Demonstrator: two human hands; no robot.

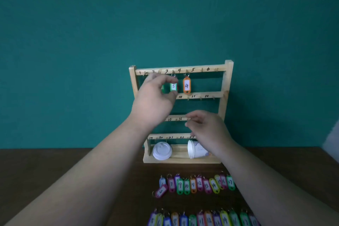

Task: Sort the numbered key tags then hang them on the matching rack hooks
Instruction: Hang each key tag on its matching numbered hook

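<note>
Item: wooden key rack [228, 79], upright on a dark table [36, 161] against a teal wall [73, 42], with hooks numbered by hand along its bars.

Hung on the top bar:
- Orange tag 4 [186, 85], clear of both hands.
- Green tag 3 [173, 86], just left of it.
- A second green tag [163, 88], mostly hidden behind the left hand.

Left hand [155, 97]: raised before the top two bars. The forefinger [169, 79] and thumb [171, 95] were curved into an open C. Green tag 3 lay in the gap between them, with the forefinger over its ring and the thumb tip at its lower edge. Whether either actually touched the tag could not be told.

Right hand [209, 130]: lower, before the bar marked 15 and 16. The fingers were curled with their tips drawn close together. They were blurred, so whether they pinched anything could not be told.

Rack base: a white cup lid [162, 150] at left and a white paper cup [197, 149] on its side at right.

Table, in front of the rack: a far row of coloured numbered tags [199, 183], one pink tag lying askew at its left end, and a near row of tags [208, 218], cut off by the bottom edge.
</note>
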